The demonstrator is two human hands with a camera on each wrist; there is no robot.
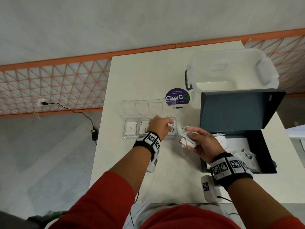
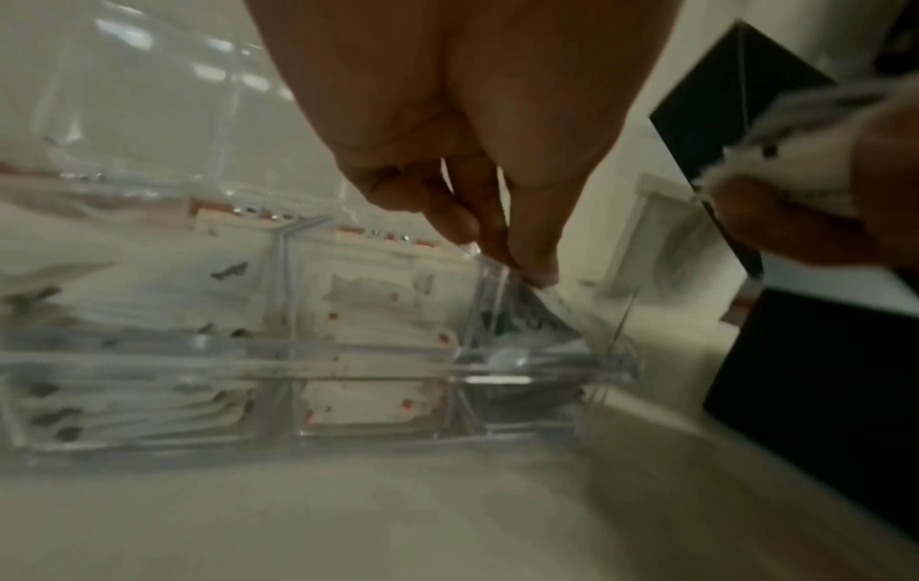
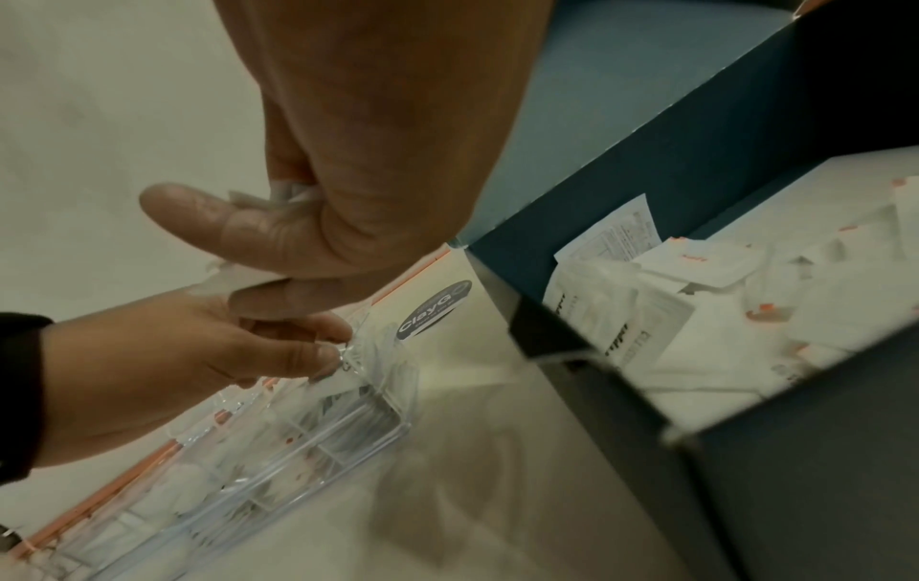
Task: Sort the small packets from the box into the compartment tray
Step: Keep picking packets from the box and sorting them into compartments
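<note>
Head view: the left hand (image 1: 160, 126) reaches forward over the clear compartment tray (image 1: 130, 136), fingertips pinching a white Stevia packet (image 1: 173, 128) at the tray's rightmost compartment; the packet's long axis runs away from the person, and in the left wrist view it tilts into that compartment. The right hand (image 1: 200, 141) hovers between tray and box, fingers curled round a small bundle of packets (image 1: 185, 137), their number unclear. The tray shows four compartments in a row, its lid open behind. One dark box (image 1: 264, 146) with a raised flap lies right on the tabletop (image 1: 165, 179), more packets inside.
</note>
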